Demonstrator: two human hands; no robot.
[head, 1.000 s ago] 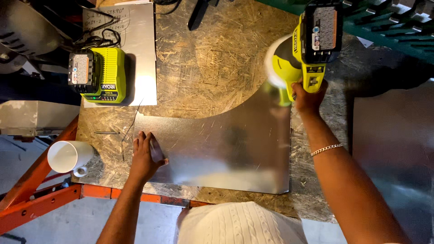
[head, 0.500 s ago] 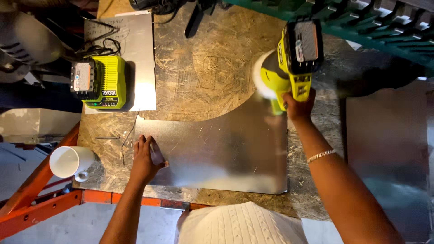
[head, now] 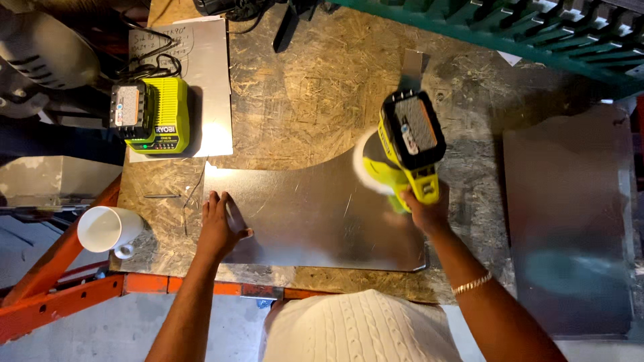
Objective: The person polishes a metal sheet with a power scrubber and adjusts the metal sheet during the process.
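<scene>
Head view: thin, slick, flexy sheet (head: 322, 214) is pinned flat by left hand (head: 218, 228), fingers spread; polisher (head: 402, 157), top-heavy, is gripped closed at handle by right hand (head: 422, 211).

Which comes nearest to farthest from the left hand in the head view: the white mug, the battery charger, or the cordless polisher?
From the left hand, flat on the metal sheet:
1. White mug, just left, at the bench edge.
2. Battery charger, up and left, at the back.
3. Cordless polisher, far right, in the right hand.
</scene>
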